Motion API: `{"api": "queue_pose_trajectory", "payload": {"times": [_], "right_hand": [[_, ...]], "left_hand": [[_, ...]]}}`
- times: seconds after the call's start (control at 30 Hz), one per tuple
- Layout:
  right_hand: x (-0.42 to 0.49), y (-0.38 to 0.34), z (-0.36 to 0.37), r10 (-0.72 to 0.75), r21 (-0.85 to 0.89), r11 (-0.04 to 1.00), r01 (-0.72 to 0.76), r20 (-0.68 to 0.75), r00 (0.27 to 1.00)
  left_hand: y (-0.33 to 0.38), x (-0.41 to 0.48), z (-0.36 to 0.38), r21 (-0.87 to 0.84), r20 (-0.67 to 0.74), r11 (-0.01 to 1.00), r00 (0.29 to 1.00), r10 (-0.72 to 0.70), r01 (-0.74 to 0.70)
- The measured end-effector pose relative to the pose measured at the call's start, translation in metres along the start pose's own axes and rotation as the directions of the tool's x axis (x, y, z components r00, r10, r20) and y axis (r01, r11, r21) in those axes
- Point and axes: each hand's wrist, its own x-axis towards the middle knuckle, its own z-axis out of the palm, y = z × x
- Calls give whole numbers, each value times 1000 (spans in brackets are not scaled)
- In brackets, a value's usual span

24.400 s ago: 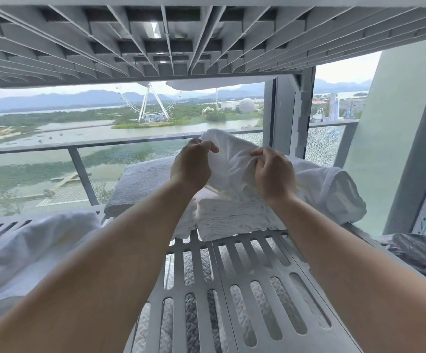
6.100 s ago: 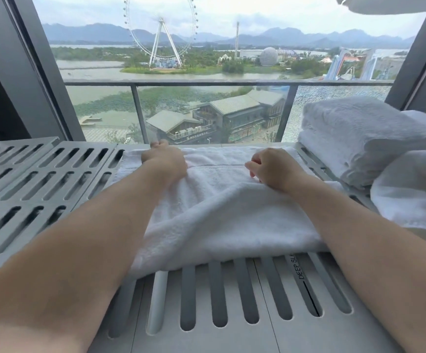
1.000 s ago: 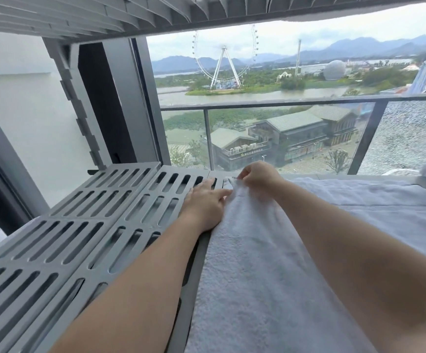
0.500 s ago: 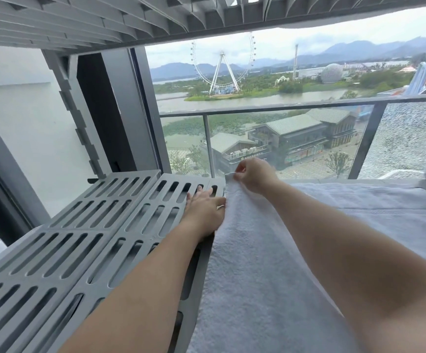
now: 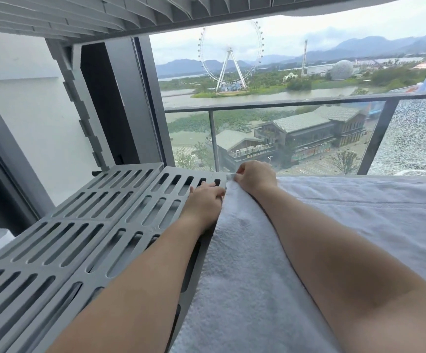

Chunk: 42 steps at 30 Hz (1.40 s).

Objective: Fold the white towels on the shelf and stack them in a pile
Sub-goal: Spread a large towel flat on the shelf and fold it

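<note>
Pinches far corner of white towel (image 5: 339, 220) with right hand (image 5: 255, 175); rests left hand (image 5: 203, 201) flat on grey slotted shelf (image 5: 79, 240), against towel's left edge.

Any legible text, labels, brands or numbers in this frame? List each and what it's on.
Nothing legible.
Unreadable: sign on the building outside, too small and blurred.
No lettering visible on the shelf or towel.
</note>
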Motion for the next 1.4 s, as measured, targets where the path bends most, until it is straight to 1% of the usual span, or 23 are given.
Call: {"api": "queue_pose_trajectory", "payload": {"times": [0.07, 0.1, 0.13, 0.17, 0.2, 0.27, 0.3, 0.33, 0.43, 0.5, 0.53, 0.57, 0.6, 0.67, 0.7, 0.77, 0.83, 1.0, 1.1, 1.17, 1.23, 1.3, 1.4], "right_hand": [[0, 1, 1, -9, 1, 1000, 9, -17, 1000], [0, 1, 1, -13, -3, 1000, 13, -24, 1000], [0, 1, 2, -13, -5, 1000, 13, -29, 1000], [0, 1, 2, -11, -7, 1000, 11, -30, 999], [-1, 1, 2, -8, -2, 1000, 8, -26, 1000], [-3, 3, -4, 1, 45, 999, 0, -22, 1000], [-5, 6, -8, 4, 75, 997, -2, -29, 1000], [-7, 10, -13, 3, 95, 995, 1, -44, 999], [-18, 29, -33, -38, 71, 997, 43, -77, 996], [-25, 41, -48, -54, 38, 998, 57, -68, 996], [-27, 46, -55, -55, 21, 998, 57, -61, 997], [-28, 50, -62, -55, -5, 998, 55, -42, 998], [-30, 54, -68, -51, -36, 998, 50, -9, 999], [-34, 64, -78, -35, -91, 995, 41, 61, 998], [-36, 69, -83, -26, -116, 993, 36, 85, 996], [-41, 79, -89, 4, -174, 985, 16, 112, 994], [-46, 90, -94, 34, -237, 972, -6, 115, 993], [-51, 109, -103, 69, -282, 959, -41, 92, 993], [-49, 115, -107, 9, -253, 967, 0, 36, 999], [-41, 116, -113, -31, -169, 985, 29, -11, 999], [-28, 117, -123, -23, -107, 994, 18, -46, 999], [-15, 119, -130, 14, -161, 987, -13, 10, 1000], [-6, 124, -122, 64, -242, 970, -28, 143, 988]], "left_hand": [[1, -4, -5, -248, -125, 968, 990, -71, 39], [2, -8, -8, -338, -161, 941, 982, -98, 38], [3, -10, -10, -362, -179, 932, 980, -84, 13], [4, -11, -12, -322, -165, 946, 986, -28, -27], [4, -12, -12, -219, -114, 973, 992, 45, -69], [9, -14, -9, 82, 28, 987, 990, 137, -139], [12, -15, -9, 194, 70, 970, 988, 139, -150], [16, -14, -11, 255, 89, 956, 988, 128, -147], [30, -9, -19, 372, 105, 924, 993, 58, -93], [49, 0, -22, 546, 107, 837, 994, -16, -45], [60, 3, -21, 603, 92, 797, 995, -26, -35], [72, 5, -17, 607, 92, 792, 996, 0, -56], [82, 7, -10, 565, 120, 818, 991, 51, -110], [95, 8, 8, 394, 211, 896, 969, 127, -203], [97, 7, 17, 340, 254, 917, 959, 124, -209], [92, 7, 30, 356, 298, 916, 951, 78, -187], [86, 8, 35, 378, 297, 909, 953, 59, -174], [80, 6, 38, 361, 304, 921, 952, 33, -147], [79, 3, 37, 283, 258, 952, 965, 41, -117], [77, 3, 35, 210, 213, 972, 975, 62, -108], [77, 1, 34, 164, 189, 983, 981, 54, -85], [77, 1, 35, 177, 200, 981, 979, 39, -75], [78, 5, 35, 283, 263, 957, 965, -12, -66]]}}
